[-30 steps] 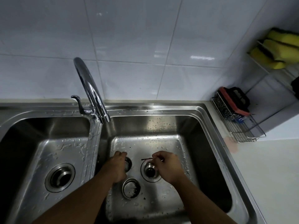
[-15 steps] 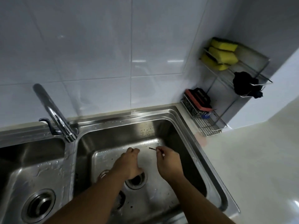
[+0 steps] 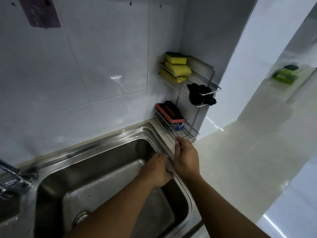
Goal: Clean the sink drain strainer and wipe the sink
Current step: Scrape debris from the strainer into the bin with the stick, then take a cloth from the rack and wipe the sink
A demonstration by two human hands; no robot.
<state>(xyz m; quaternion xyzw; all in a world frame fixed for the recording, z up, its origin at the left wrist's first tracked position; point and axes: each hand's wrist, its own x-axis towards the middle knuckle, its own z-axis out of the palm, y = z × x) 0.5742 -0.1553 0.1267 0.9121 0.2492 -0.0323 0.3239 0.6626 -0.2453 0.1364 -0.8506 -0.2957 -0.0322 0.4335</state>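
The steel sink's right basin (image 3: 106, 172) fills the lower left, its floor wet. Its drain (image 3: 80, 216) shows partly beside my left forearm. No strainer is visible. My left hand (image 3: 157, 170) is curled against the basin's right wall, just under the rim. Something small and dark sits at its fingertips, but I cannot tell what it is. My right hand (image 3: 186, 158) hovers over the right rim and pinches a thin reddish stick (image 3: 173, 134). The blurred tip of the stick points at the wire rack.
A two-tier wire rack (image 3: 192, 134) stands in the corner, holding yellow sponges (image 3: 176, 67), a black cloth (image 3: 199, 95), and a red-and-black scrubber (image 3: 169, 112) over steel wool. The faucet base (image 3: 12, 176) is at the left edge. A pale countertop (image 3: 240, 160) lies to the right.
The view swung right and up. Both hands left the drain area and moved to the basin's right rim. The right hand carried the thin stick toward the rack.
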